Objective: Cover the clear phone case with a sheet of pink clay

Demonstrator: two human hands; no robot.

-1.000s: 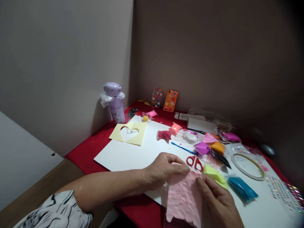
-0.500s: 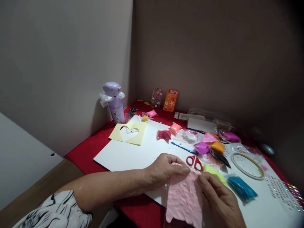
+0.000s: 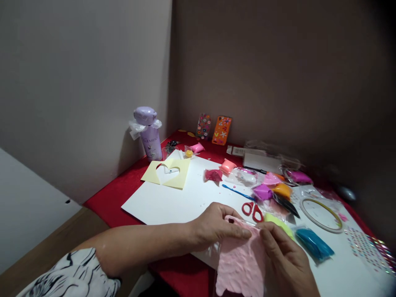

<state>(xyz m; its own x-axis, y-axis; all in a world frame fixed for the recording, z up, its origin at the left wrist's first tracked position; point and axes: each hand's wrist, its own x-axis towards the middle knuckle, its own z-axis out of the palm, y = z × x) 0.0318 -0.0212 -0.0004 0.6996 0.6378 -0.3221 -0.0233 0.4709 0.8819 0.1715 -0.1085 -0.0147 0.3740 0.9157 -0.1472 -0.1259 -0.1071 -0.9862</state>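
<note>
A clear phone case coated with bumpy pink clay (image 3: 240, 264) is held up at the bottom centre, a dark camera hole showing near its top left. My left hand (image 3: 216, 226) grips its upper left, with the thumb lying across the clay. At the upper right edge, my right hand (image 3: 283, 255) pinches the case between thumb and fingers. Red-handled scissors (image 3: 257, 213) lie just beyond it. Right of the scissors is a yellow-green clay pack (image 3: 278, 225), partly behind my right hand.
A white board (image 3: 173, 206) covers much of the red cloth (image 3: 108, 206). Several clay packets (image 3: 282, 191), a blue tool (image 3: 238, 192) and a ring (image 3: 321, 214) lie right. A purple bottle (image 3: 151, 142) stands back left; two decorated cases (image 3: 222, 130) lean at the wall.
My left thumb has shifted slightly down on the clay. The case's top edge and its camera hole are now uncovered. My right hand still pinches the right edge.
</note>
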